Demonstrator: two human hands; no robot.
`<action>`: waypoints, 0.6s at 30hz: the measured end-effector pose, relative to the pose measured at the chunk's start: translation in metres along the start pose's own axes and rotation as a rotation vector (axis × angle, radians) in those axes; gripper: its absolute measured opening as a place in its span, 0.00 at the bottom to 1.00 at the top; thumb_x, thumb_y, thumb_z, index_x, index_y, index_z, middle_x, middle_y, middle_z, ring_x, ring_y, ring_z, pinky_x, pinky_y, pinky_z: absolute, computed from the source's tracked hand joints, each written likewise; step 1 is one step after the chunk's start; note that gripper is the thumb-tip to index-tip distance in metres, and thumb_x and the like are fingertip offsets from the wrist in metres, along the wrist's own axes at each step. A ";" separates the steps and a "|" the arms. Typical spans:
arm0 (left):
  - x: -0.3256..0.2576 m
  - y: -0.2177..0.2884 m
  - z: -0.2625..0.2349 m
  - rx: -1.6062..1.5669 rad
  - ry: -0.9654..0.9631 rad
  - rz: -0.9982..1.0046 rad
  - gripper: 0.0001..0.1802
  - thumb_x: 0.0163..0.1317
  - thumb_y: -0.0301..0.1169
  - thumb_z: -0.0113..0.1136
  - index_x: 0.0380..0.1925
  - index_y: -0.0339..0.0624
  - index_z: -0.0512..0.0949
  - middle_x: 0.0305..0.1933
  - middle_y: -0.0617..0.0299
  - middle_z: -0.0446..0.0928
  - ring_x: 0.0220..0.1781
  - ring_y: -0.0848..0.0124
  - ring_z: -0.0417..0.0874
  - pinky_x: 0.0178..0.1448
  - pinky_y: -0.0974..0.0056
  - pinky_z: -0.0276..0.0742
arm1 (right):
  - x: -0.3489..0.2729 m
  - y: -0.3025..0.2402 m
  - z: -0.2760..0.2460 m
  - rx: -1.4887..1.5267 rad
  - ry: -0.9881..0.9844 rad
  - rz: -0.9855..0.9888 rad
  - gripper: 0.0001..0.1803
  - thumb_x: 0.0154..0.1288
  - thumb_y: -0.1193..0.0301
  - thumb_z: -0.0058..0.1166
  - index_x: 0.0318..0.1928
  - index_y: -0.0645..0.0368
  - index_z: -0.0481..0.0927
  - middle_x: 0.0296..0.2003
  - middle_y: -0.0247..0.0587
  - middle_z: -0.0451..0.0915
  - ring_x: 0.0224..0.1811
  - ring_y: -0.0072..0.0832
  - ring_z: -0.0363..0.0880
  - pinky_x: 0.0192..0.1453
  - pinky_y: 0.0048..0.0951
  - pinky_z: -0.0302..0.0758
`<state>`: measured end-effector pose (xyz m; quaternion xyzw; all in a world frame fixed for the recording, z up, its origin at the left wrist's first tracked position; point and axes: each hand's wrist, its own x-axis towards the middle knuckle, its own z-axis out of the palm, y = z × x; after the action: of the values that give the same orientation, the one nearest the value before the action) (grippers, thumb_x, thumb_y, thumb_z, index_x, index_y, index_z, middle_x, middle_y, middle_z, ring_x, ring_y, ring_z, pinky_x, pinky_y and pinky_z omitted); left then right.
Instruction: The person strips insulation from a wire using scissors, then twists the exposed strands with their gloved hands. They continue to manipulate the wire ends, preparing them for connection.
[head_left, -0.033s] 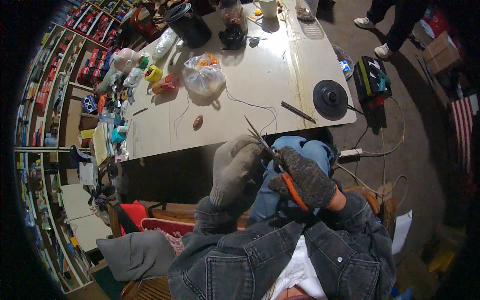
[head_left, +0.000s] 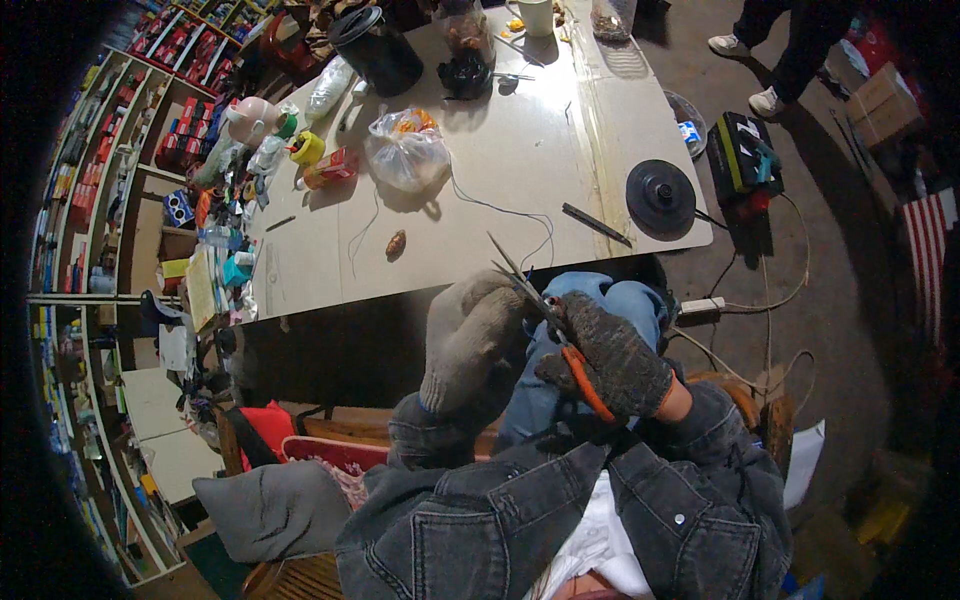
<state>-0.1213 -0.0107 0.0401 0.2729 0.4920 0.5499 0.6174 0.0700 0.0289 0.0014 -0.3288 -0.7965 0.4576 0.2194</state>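
Observation:
My right hand [head_left: 610, 352], in a dark grey knit glove, is wrapped round a pair of scissors [head_left: 583, 382] with orange handles. The blades point up and left toward the table edge, slightly apart. My left hand [head_left: 472, 325], in a pale beige glove, is curled closed right beside the blades. Whatever its fingers hold is hidden. Both hands are over my lap, above the blue jeans [head_left: 600, 290]. A thin blue-green wire [head_left: 505, 211] runs across the table toward the edge near the blades. A small brown lump [head_left: 396, 243], perhaps a cocoon or nut, lies on the tabletop.
On the white table [head_left: 330, 265] are a knotted plastic bag [head_left: 407, 155], a dark flat bar [head_left: 597, 225], a round black base [head_left: 661, 198] and a black bucket [head_left: 377, 52]. Shelves [head_left: 110, 180] line the left. Cables [head_left: 765, 305] cross the floor; another person's legs [head_left: 795, 45] stand far right.

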 end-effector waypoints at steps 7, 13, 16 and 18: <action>-0.001 0.004 0.002 0.238 0.013 0.066 0.08 0.67 0.27 0.57 0.38 0.31 0.81 0.37 0.54 0.81 0.38 0.68 0.84 0.45 0.68 0.82 | -0.003 0.008 0.002 -0.119 0.070 -0.128 0.28 0.64 0.61 0.63 0.58 0.67 0.74 0.51 0.64 0.76 0.51 0.54 0.80 0.54 0.45 0.78; -0.004 0.001 0.005 0.335 0.038 0.165 0.11 0.67 0.29 0.55 0.40 0.30 0.81 0.37 0.56 0.81 0.37 0.70 0.83 0.43 0.68 0.79 | 0.002 0.020 -0.005 0.067 0.040 -0.061 0.29 0.66 0.60 0.64 0.60 0.64 0.73 0.45 0.53 0.80 0.46 0.42 0.82 0.52 0.39 0.79; -0.005 0.000 0.006 0.072 0.003 0.040 0.13 0.66 0.30 0.55 0.40 0.30 0.81 0.37 0.56 0.82 0.37 0.71 0.82 0.43 0.68 0.78 | 0.010 0.018 -0.012 0.307 -0.003 0.075 0.19 0.68 0.67 0.58 0.54 0.64 0.76 0.47 0.55 0.78 0.48 0.45 0.80 0.55 0.39 0.77; -0.005 0.001 0.007 0.091 -0.011 0.019 0.13 0.66 0.30 0.55 0.41 0.29 0.81 0.38 0.55 0.82 0.38 0.71 0.82 0.43 0.69 0.78 | 0.018 0.010 -0.013 0.478 0.067 0.131 0.16 0.69 0.67 0.58 0.51 0.65 0.76 0.44 0.51 0.79 0.46 0.39 0.79 0.53 0.36 0.76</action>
<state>-0.1150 -0.0133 0.0450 0.3082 0.5106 0.5312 0.6018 0.0694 0.0534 -0.0002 -0.3334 -0.6348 0.6351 0.2872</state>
